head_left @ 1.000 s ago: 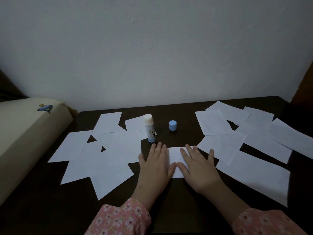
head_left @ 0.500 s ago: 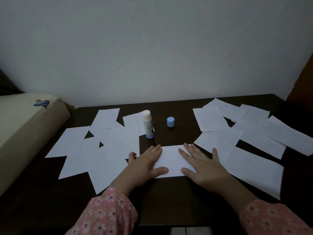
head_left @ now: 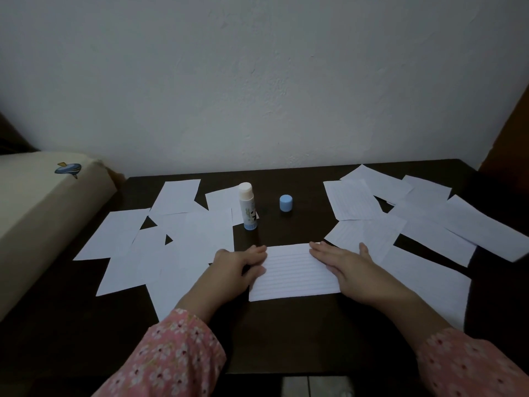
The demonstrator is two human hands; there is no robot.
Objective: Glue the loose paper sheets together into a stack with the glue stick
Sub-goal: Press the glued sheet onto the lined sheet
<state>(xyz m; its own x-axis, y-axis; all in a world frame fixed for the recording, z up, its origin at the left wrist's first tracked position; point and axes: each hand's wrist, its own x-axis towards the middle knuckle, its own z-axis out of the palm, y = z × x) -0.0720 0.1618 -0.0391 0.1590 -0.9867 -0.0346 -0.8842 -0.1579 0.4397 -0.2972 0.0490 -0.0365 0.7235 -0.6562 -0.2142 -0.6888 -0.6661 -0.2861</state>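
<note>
A lined paper sheet [head_left: 294, 270] lies flat at the table's front centre. My left hand [head_left: 237, 267] rests at its left edge, fingers half curled and thumb touching the paper. My right hand [head_left: 349, 265] lies flat on its right edge with fingers spread. The glue stick [head_left: 248, 206] stands upright and uncapped behind my left hand. Its blue cap [head_left: 286, 203] stands apart to the right. Several loose white sheets [head_left: 177, 242] overlap on the left, and several lined sheets [head_left: 415, 222] overlap on the right.
The dark wooden table [head_left: 286, 339] ends at a white wall behind. A beige cushion [head_left: 43, 213] with a small blue print presses against the table's left side. Pink floral sleeves cover both my forearms.
Both hands have slid apart across the lined sheet, from its middle to its left and right edges. My left fingers have curled. The camera has tilted slightly.
</note>
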